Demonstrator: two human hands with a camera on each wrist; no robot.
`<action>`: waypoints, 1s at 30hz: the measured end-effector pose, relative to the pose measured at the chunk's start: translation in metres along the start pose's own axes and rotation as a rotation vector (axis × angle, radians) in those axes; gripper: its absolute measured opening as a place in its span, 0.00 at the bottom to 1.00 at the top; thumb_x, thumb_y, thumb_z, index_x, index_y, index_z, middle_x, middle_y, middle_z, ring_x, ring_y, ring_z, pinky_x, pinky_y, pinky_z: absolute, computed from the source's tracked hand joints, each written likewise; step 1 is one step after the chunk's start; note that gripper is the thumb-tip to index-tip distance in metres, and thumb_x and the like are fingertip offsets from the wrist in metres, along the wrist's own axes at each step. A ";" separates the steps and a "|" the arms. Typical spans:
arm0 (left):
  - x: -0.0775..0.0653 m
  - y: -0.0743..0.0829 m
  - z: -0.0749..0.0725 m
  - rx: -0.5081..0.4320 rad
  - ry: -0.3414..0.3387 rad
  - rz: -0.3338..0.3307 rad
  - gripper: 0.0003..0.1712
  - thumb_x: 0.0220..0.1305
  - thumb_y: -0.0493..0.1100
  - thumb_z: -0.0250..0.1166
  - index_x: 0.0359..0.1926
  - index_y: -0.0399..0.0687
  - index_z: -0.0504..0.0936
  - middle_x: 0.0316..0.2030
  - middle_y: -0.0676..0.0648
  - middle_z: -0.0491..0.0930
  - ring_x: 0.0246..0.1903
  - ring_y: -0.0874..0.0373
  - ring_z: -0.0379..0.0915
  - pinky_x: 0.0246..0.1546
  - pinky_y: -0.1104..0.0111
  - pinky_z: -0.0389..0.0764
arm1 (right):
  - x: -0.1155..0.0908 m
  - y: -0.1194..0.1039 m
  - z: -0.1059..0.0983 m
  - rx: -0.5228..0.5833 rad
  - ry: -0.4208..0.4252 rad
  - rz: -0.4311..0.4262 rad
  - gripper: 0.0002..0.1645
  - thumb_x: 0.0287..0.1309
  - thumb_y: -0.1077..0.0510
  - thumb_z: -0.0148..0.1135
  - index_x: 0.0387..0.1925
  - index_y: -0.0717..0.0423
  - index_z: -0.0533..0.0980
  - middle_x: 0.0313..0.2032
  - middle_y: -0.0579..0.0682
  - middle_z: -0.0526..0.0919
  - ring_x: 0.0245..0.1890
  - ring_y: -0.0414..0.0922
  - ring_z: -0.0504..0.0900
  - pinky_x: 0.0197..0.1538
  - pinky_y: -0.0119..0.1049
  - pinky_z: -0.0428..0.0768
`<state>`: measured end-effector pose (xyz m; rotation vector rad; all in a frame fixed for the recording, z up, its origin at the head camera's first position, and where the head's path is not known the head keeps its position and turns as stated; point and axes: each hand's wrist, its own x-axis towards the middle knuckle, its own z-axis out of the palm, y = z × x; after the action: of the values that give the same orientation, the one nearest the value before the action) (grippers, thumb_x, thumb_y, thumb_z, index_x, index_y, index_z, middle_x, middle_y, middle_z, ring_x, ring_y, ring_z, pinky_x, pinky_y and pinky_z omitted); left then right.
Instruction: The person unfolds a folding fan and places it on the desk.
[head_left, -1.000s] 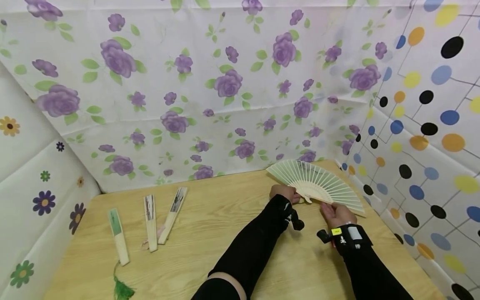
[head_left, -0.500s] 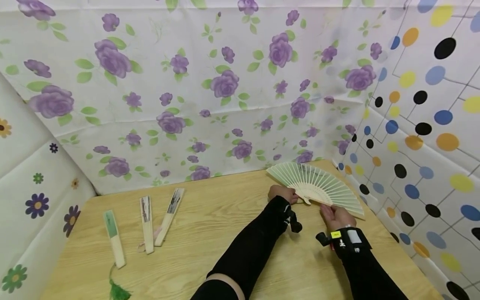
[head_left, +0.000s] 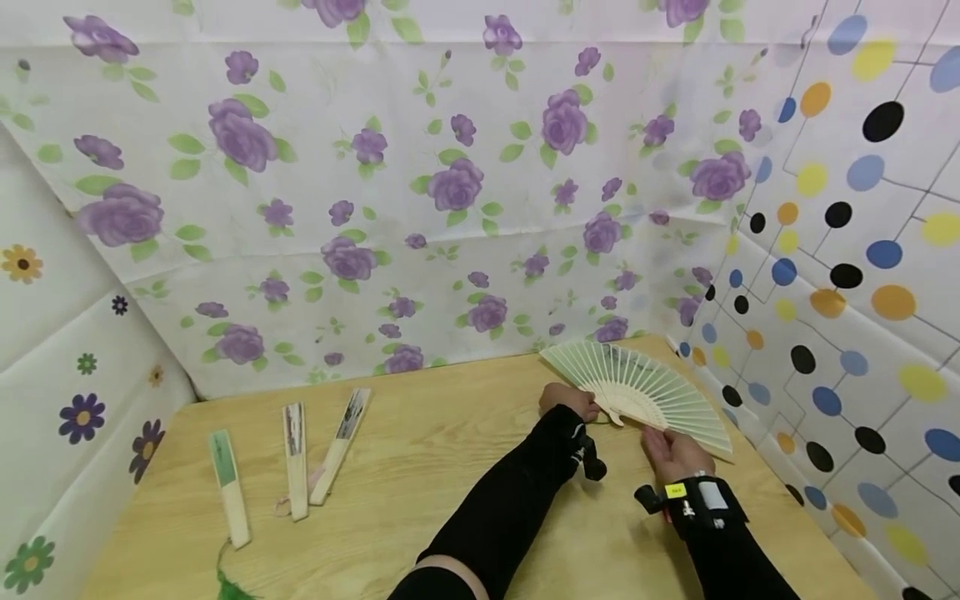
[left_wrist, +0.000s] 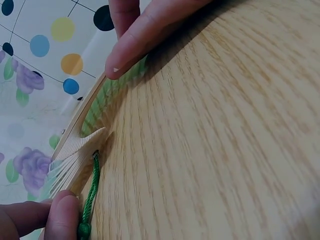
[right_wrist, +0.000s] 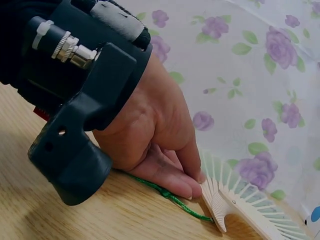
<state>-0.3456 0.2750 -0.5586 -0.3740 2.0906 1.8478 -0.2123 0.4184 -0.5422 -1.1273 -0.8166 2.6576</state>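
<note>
A pale green folding fan (head_left: 637, 382) lies spread open on the wooden table near the back right corner. My left hand (head_left: 567, 402) pinches the fan's left edge close to its pivot, between thumb and finger. A green cord (left_wrist: 92, 187) hangs from the pivot and runs past these fingers. My right hand (head_left: 678, 456) holds the near right edge; in the left wrist view its straight fingers (left_wrist: 137, 42) lie against the outer rib. The right wrist view shows the left hand (right_wrist: 152, 130) beside the pivot; the right hand is outside that view.
Three folded fans lie on the table's left side: a green one (head_left: 228, 487) with a green tassel (head_left: 234, 588), and two patterned ones, a middle fan (head_left: 296, 462) and a slanted fan (head_left: 342, 446). Patterned cloth walls (head_left: 420, 183) border the table (head_left: 420, 467).
The head view has shifted a little, so the table sits slightly lower in it. Both hands and the spread fan look the same.
</note>
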 end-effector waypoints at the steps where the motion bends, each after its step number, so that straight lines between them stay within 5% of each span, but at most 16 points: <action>1: 0.000 -0.001 0.001 -0.010 0.000 -0.002 0.08 0.67 0.36 0.84 0.31 0.41 0.95 0.21 0.45 0.91 0.24 0.55 0.93 0.25 0.69 0.92 | 0.000 0.001 -0.001 0.001 0.008 -0.005 0.39 0.93 0.59 0.38 0.94 0.44 0.43 0.65 0.42 0.78 0.84 0.33 0.67 0.74 0.22 0.81; 7: 0.001 -0.003 0.004 -0.046 0.017 0.009 0.08 0.65 0.34 0.85 0.30 0.41 0.94 0.20 0.46 0.91 0.21 0.58 0.91 0.20 0.72 0.87 | 0.001 0.003 -0.004 0.000 -0.007 -0.016 0.40 0.93 0.58 0.36 0.95 0.45 0.40 0.77 0.41 0.71 0.88 0.34 0.62 0.77 0.22 0.79; 15: -0.001 0.002 0.005 -0.036 0.000 0.037 0.07 0.67 0.34 0.83 0.32 0.40 0.94 0.20 0.45 0.91 0.21 0.58 0.90 0.23 0.70 0.90 | 0.001 -0.003 -0.009 -0.002 -0.044 0.001 0.39 0.94 0.56 0.38 0.95 0.43 0.40 0.64 0.42 0.80 0.88 0.35 0.62 0.76 0.24 0.81; 17: -0.001 0.001 0.004 -0.049 0.004 0.044 0.06 0.68 0.33 0.83 0.34 0.38 0.94 0.22 0.43 0.91 0.22 0.57 0.91 0.24 0.69 0.91 | 0.000 -0.004 -0.010 -0.005 -0.069 0.012 0.40 0.94 0.54 0.35 0.95 0.43 0.36 0.74 0.46 0.75 0.90 0.37 0.58 0.80 0.26 0.79; 20: -0.002 0.000 0.002 -0.052 0.001 0.037 0.06 0.68 0.33 0.82 0.34 0.38 0.94 0.23 0.42 0.92 0.22 0.57 0.91 0.23 0.70 0.89 | -0.005 -0.006 -0.015 -0.038 -0.101 0.036 0.42 0.94 0.51 0.31 0.94 0.44 0.28 0.90 0.49 0.54 0.93 0.41 0.51 0.86 0.29 0.71; 23: -0.003 -0.001 -0.001 -0.035 -0.009 0.053 0.08 0.69 0.34 0.82 0.31 0.40 0.93 0.21 0.44 0.91 0.19 0.59 0.86 0.22 0.71 0.85 | -0.010 -0.009 -0.022 -0.057 -0.118 0.057 0.43 0.93 0.49 0.30 0.93 0.44 0.24 0.93 0.46 0.38 0.94 0.44 0.46 0.91 0.32 0.64; 30: -0.009 -0.002 -0.035 -0.038 -0.027 0.087 0.19 0.71 0.35 0.78 0.21 0.43 0.87 0.15 0.49 0.79 0.17 0.59 0.73 0.23 0.70 0.72 | -0.023 0.004 -0.020 -0.222 -0.076 0.029 0.44 0.92 0.49 0.32 0.93 0.51 0.26 0.92 0.54 0.46 0.94 0.47 0.50 0.92 0.39 0.65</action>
<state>-0.3388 0.2393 -0.5533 -0.2690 2.0874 1.9324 -0.1812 0.4158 -0.5416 -1.0976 -1.1408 2.7006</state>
